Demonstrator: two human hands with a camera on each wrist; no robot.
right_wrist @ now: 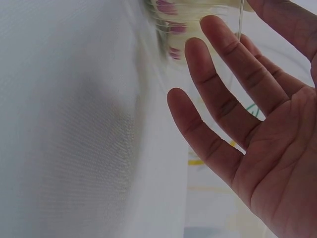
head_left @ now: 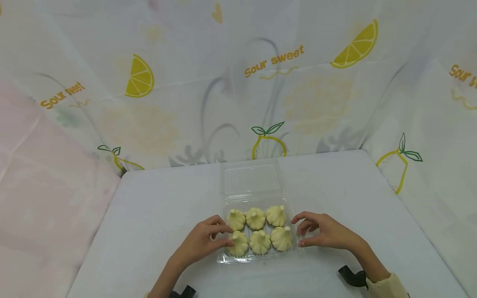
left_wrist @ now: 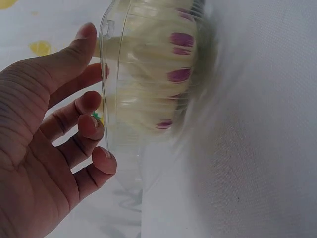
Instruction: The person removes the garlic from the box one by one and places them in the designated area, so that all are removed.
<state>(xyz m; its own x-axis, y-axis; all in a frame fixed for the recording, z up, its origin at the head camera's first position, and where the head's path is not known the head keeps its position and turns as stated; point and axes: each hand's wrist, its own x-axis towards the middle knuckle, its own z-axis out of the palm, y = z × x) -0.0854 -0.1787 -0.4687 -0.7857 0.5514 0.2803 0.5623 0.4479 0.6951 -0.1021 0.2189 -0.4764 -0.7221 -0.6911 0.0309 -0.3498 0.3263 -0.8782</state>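
Observation:
Pale garlic bulbs with purple streaks on their sides sit in two rows inside a clear plastic clamshell container. Its lid lies folded back, away from me. My left hand is at the container's left edge, thumb and forefinger apart beside the stem of the front left bulb. In the left wrist view, the loosely bent fingers are right at the rim. On the other side my right hand has its thumb and fingers spread by the container's right wall, with nothing between them.
A white cloth covers the table. Behind it hangs a pale curtain printed with lemons and lettering, which also runs along the sides. Black curved mounts are at both wrists.

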